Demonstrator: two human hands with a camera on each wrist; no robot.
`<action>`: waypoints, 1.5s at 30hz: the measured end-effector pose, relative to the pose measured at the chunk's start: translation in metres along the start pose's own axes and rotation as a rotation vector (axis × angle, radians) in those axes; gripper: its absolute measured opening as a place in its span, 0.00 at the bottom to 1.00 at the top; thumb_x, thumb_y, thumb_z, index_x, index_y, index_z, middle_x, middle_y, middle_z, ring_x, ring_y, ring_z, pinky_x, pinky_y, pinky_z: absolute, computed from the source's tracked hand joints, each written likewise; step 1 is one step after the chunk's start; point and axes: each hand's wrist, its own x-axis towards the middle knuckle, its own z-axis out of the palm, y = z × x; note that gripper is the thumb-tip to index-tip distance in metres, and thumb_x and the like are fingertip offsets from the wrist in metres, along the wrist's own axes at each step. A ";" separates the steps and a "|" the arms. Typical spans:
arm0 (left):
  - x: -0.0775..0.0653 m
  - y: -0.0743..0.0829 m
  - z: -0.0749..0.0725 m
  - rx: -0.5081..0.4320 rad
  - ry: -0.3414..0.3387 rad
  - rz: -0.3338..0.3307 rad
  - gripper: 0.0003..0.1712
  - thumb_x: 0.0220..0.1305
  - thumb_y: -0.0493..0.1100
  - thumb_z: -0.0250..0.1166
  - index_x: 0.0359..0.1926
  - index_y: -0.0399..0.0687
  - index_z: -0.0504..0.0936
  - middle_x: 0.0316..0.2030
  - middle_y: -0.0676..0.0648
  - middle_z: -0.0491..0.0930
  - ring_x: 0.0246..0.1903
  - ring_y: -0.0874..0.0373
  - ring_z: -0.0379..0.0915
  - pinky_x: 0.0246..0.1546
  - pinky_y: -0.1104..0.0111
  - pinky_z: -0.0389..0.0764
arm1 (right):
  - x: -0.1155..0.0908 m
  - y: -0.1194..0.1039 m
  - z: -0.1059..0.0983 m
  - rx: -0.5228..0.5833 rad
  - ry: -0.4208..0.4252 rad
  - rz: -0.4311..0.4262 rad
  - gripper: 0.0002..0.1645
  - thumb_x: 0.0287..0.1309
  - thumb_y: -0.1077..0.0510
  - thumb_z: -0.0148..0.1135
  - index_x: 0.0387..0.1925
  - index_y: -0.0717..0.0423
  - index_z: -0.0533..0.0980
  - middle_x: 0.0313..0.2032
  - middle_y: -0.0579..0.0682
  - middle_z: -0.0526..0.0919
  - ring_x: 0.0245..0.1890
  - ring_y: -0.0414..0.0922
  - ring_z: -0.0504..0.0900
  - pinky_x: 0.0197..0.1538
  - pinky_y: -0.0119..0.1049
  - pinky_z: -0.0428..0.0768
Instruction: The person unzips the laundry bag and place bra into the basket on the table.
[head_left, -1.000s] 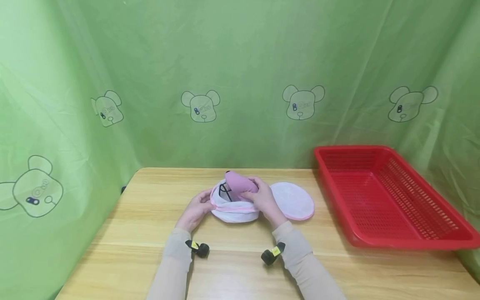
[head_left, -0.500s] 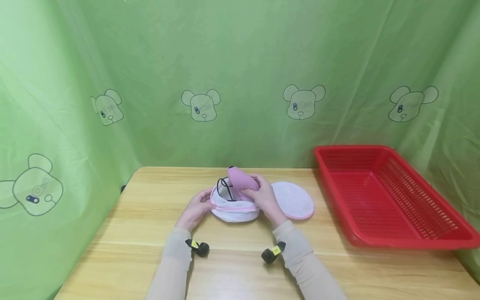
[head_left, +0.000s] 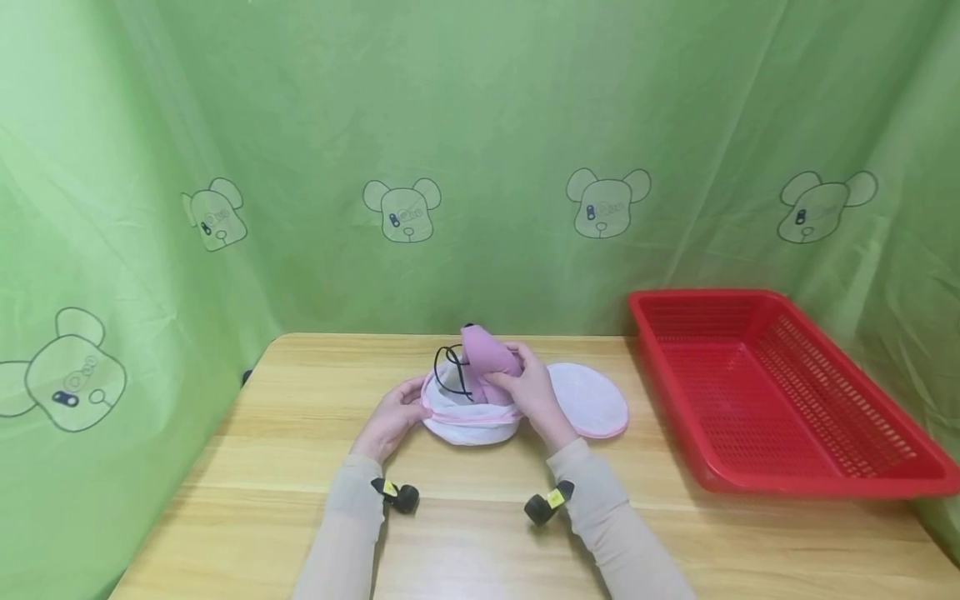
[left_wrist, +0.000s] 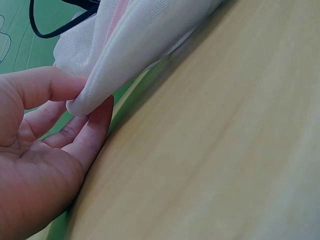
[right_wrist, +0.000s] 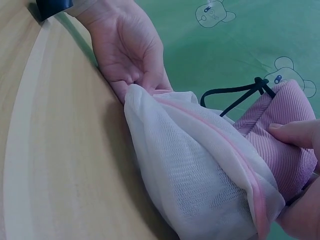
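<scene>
A white mesh laundry bag [head_left: 472, 427] with a pink zip edge stands on the table with its top open. My left hand [head_left: 392, 421] pinches its left edge between thumb and fingers, as the left wrist view shows at the bag's fabric [left_wrist: 135, 45]. A pink ribbed bra [head_left: 483, 358] with thin black straps [right_wrist: 235, 95] sticks up out of the bag's opening. My right hand [head_left: 528, 392] grips its right side, thumb on the ribbed cloth [right_wrist: 280, 107]. The lower part of the bra is hidden by the bag.
Right of the bag lies a flat round white mesh piece [head_left: 588, 400] with a pink edge. A large red plastic basket [head_left: 675, 417] stands at the table's right side. Green curtains [head_left: 495, 275] surround the wooden table [head_left: 300, 392] at the back and sides.
My right hand has lifted the bra slightly up out of the bag, so it stands taller and more of the black straps shows. My left hand stays on the bag's edge.
</scene>
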 end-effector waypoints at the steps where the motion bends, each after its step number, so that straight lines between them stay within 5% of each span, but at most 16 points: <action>1: 0.000 0.000 0.000 0.004 -0.003 0.005 0.42 0.50 0.20 0.58 0.69 0.37 0.64 0.67 0.36 0.66 0.63 0.47 0.69 0.62 0.64 0.77 | 0.000 0.000 0.000 0.001 0.003 0.003 0.33 0.48 0.63 0.72 0.58 0.54 0.72 0.56 0.59 0.80 0.58 0.55 0.76 0.65 0.50 0.74; 22: -0.002 0.003 0.002 0.026 0.008 0.000 0.41 0.50 0.20 0.58 0.68 0.37 0.64 0.65 0.34 0.68 0.59 0.47 0.71 0.59 0.65 0.79 | 0.001 -0.020 -0.010 -0.008 -0.024 -0.024 0.34 0.53 0.62 0.69 0.62 0.52 0.68 0.61 0.59 0.75 0.61 0.57 0.74 0.63 0.53 0.76; 34: -0.002 0.003 0.001 0.021 0.009 -0.012 0.42 0.49 0.20 0.58 0.68 0.38 0.64 0.65 0.36 0.68 0.60 0.48 0.71 0.61 0.64 0.77 | -0.001 -0.042 -0.025 0.203 -0.074 0.031 0.33 0.55 0.65 0.65 0.61 0.45 0.67 0.64 0.52 0.70 0.64 0.52 0.70 0.63 0.50 0.77; 45: 0.000 0.002 0.001 0.027 0.018 -0.019 0.42 0.49 0.19 0.58 0.68 0.38 0.64 0.65 0.36 0.68 0.60 0.47 0.70 0.62 0.64 0.76 | 0.003 -0.051 -0.041 -0.004 -0.018 -0.093 0.33 0.54 0.63 0.68 0.62 0.52 0.68 0.61 0.58 0.74 0.61 0.56 0.73 0.60 0.53 0.78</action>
